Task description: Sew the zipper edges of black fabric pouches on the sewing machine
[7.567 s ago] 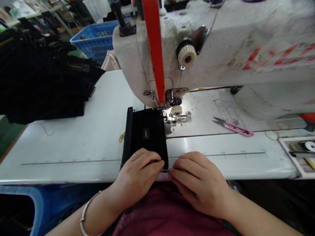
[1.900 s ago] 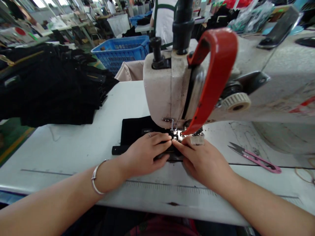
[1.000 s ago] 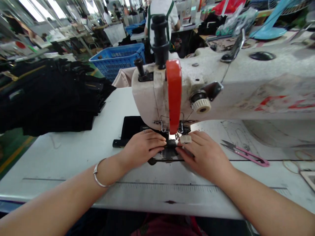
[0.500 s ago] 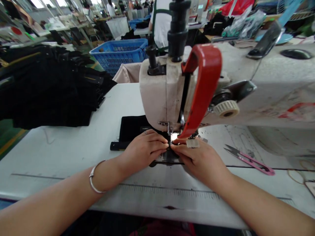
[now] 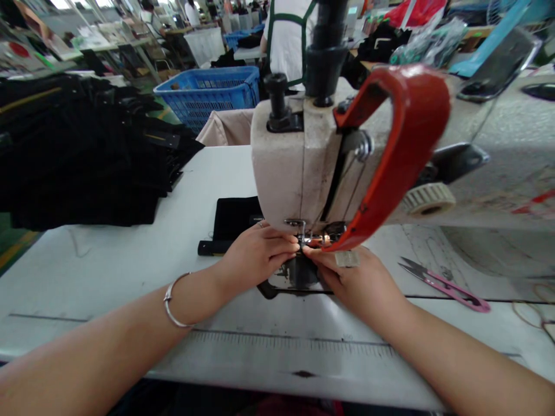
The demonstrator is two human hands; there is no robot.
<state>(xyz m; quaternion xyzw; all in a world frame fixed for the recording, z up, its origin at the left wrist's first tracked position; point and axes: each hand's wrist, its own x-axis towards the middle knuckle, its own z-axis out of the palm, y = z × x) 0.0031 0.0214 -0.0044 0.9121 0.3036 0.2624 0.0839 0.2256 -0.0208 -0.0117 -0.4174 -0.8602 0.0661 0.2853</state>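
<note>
The black fabric pouch (image 5: pixel 236 217) lies flat on the sewing machine (image 5: pixel 281 167) bed, its front end at the presser foot (image 5: pixel 306 238). The left hand (image 5: pixel 255 252) and right hand (image 5: pixel 351 278) hold it down in a narrow grip, fingertips almost meeting at the foot.

From where I'm watching, bright windows (image 5: pixel 82 3) light the far end of the workshop, past rows of cluttered worktables (image 5: pixel 115 43). A blue plastic mesh crate (image 5: pixel 203 86) sits partway back, and a strip of green floor (image 5: pixel 5 242) with a yellow line (image 5: pixel 17 252) shows at the left edge.
</note>
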